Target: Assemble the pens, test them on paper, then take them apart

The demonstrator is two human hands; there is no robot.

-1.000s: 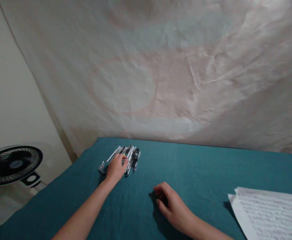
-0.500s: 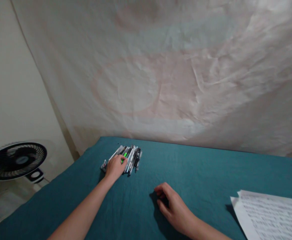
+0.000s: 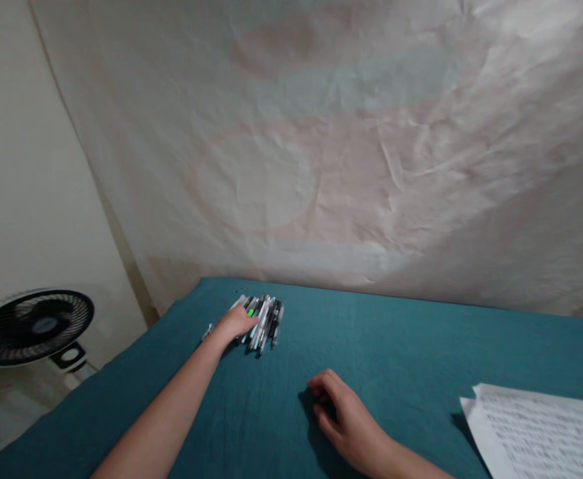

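A pile of several pens (image 3: 264, 320), mostly black and clear with one green-tipped, lies at the far left of the teal table (image 3: 401, 346). My left hand (image 3: 233, 324) reaches out onto the pile's left side, fingers closed round pens there. My right hand (image 3: 344, 416) rests on the cloth nearer me, fingers curled loosely under, with nothing visible in it.
Printed white sheets (image 3: 546, 426) lie at the table's near right corner. A black fan (image 3: 29, 327) stands on the floor to the left. A creased pale sheet (image 3: 321, 146) hangs behind the table's far edge.
My left hand has slid slightly left and lower over the pens, its fingers closing on them. My right hand has stayed put. The view has shifted a little.
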